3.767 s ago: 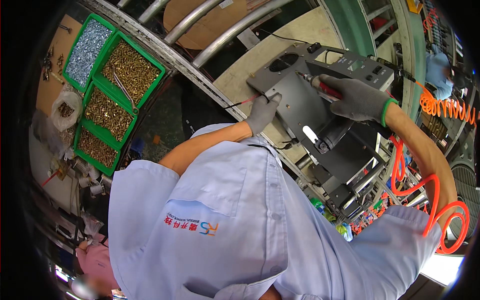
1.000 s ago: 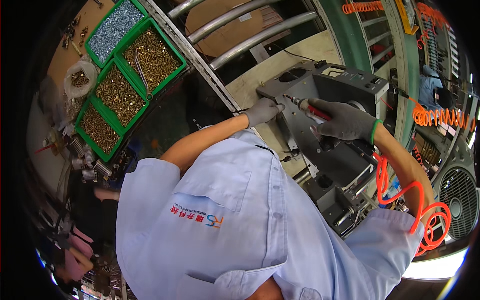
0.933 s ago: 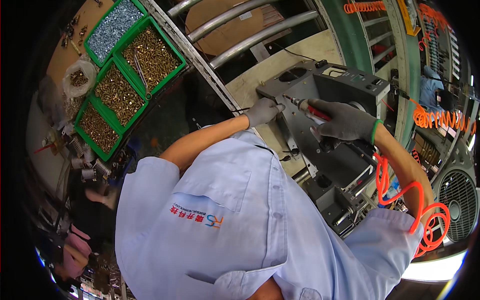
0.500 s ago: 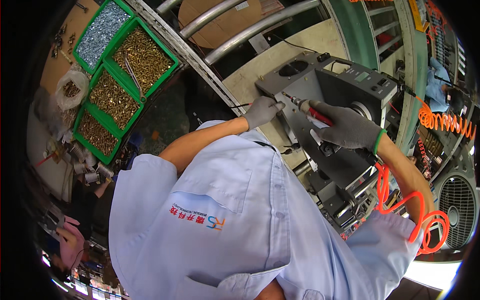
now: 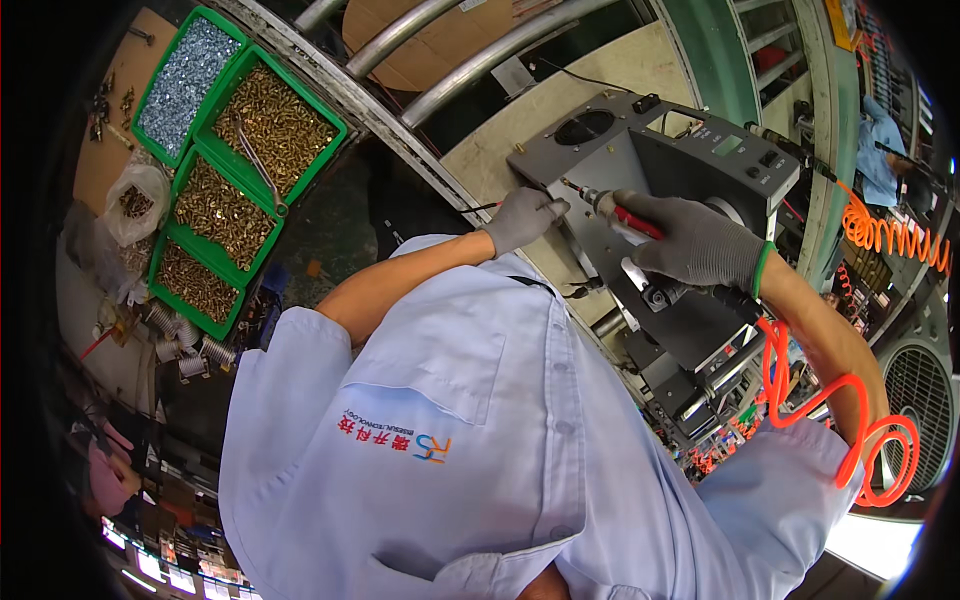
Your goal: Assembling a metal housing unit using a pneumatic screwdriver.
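Gloved right hand [image 5: 700,243] wraps closed around a red-handled powered screwdriver [image 5: 622,212], arm bent at elbow and coming in from lower right, wrist cocked so the tool lies nearly level, tip pointing left. Driver bit [image 5: 572,186] sits against the top edge of a grey metal housing [image 5: 640,160], which stands on the beige bench [image 5: 520,110] upper centre, just beyond the person's chest. Orange coiled air hose [image 5: 850,420] trails from the tool along the right forearm.

Gloved left hand [image 5: 523,217] reaches forward from a bare forearm [image 5: 400,280], fingers [image 5: 552,207] pinched shut right beside the bit tip, touching the housing edge; what they pinch is too small to tell, maybe a screw.

Green bins [image 5: 215,170] of brass and silver screws sit well apart at upper left, tweezers [image 5: 258,165] lying across one. Light blue shirt [image 5: 480,440] fills lower frame. Clear bag [image 5: 135,200] of parts lies left of the bins.
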Motion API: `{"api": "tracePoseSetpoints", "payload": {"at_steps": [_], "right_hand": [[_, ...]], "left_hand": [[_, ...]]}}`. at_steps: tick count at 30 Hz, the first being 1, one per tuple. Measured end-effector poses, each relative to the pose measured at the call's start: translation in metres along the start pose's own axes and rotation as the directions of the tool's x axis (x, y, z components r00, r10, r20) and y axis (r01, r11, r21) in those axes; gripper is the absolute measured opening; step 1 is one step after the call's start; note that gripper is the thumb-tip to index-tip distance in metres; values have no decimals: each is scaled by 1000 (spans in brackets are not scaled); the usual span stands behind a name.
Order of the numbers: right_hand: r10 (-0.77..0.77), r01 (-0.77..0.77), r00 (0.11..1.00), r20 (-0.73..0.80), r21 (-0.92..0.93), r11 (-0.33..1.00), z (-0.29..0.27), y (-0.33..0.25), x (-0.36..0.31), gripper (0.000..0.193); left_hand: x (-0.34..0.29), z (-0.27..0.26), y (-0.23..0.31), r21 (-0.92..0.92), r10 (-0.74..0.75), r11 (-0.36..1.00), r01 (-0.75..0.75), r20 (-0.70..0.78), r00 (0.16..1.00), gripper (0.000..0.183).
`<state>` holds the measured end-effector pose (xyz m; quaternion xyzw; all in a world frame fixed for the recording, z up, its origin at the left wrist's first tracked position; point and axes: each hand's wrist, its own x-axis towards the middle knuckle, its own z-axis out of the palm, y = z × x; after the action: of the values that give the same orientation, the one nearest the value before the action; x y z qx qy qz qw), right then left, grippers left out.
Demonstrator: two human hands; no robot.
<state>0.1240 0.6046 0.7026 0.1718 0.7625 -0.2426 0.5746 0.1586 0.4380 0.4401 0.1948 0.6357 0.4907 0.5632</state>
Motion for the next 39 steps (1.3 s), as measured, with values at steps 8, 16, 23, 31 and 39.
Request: {"api": "tracePoseSetpoints", "payload": {"at_steps": [8,16,23,31,39], "right_hand": [[25,-24,999,-39,26,999,5,3,6,61],[181,-184,982,62,60,981,-1,-31,-8,63],[229,-199,967,-115,229,953,23,-51,-74,72],[239,343,896,-374,925,163,176,-60,-48,63],[284,506,747,-601,791,343,277,-65,-4,63]], "left_hand": [[0,0,2,15,-9,1000,8,18,1000,46],[-1,1,-4,-9,62,998,-62,-1,998,45],[-6,-45,1,-248,-60,956,156,355,933,30],[-19,-99,33,-653,1,712,260,371,929,31],[-18,-88,30,-466,-118,826,318,409,905,28]]}}
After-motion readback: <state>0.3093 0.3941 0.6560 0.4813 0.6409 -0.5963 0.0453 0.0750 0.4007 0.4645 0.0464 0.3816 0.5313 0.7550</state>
